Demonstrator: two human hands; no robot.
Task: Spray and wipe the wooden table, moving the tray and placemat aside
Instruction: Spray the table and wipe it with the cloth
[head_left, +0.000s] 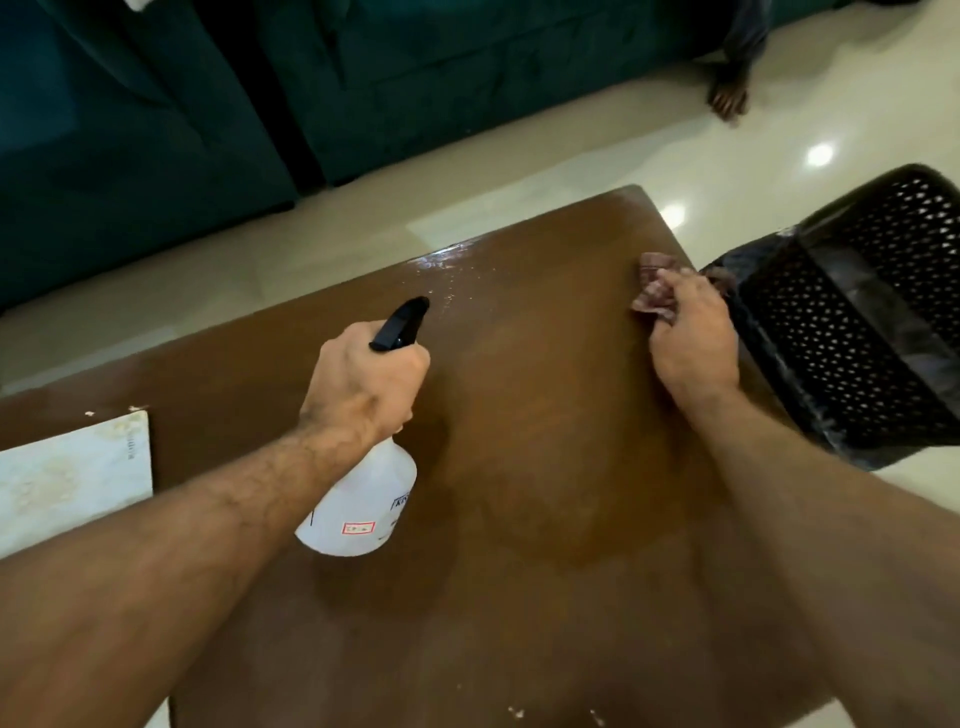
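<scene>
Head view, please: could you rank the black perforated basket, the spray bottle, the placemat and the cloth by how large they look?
1. black perforated basket
2. placemat, cut off by the frame
3. spray bottle, partly hidden
4. cloth, mostly hidden

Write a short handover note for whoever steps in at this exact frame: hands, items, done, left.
Left hand grips the spray bottle, nozzle aimed at the table's far edge.
Right hand holds the reddish cloth near the table's right edge.
Done: droplets lie on the wooden table at the far edge.
Left: wipe the droplets; the white placemat still lies at the left edge.
</scene>
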